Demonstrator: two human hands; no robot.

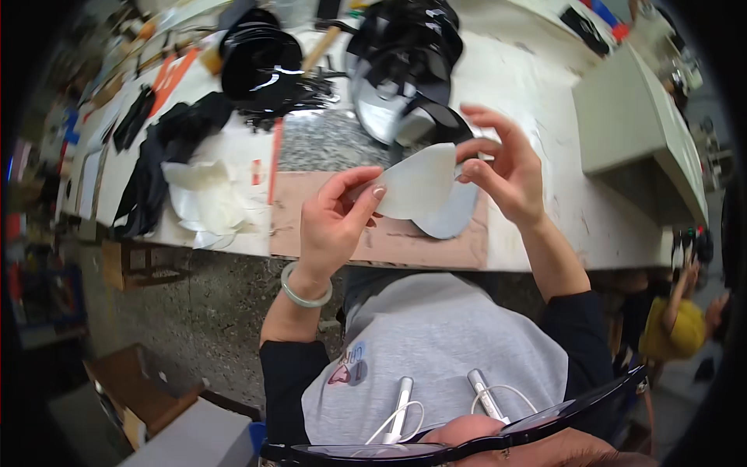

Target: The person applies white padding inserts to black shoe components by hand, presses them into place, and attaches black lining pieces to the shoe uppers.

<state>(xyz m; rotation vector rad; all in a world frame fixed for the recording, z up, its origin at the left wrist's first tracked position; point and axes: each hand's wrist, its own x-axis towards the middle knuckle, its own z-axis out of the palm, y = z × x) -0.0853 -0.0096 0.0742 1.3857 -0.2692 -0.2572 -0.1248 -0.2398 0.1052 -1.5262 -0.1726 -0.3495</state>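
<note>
A pale, teardrop-shaped sheet [416, 187] is held above the pink board [311, 226] at the bench's near edge. Its left end is clamped between thumb and fingers of the left hand [333, 214]; by its right edge the right hand [512, 167] is poised with bent fingers, and whether the edge is pinched there cannot be told. Below the sheet a grey rounded piece [450, 218] is partly covered from view; whether the two are in contact cannot be told. For good handling, the left pinch should be kept light and close to the rim, so that no crease is pressed in. The right edge is best taken by fingertips only, and the sheet drawn evenly taut, well clear of the glossy black pieces [408, 58] beyond.
</note>
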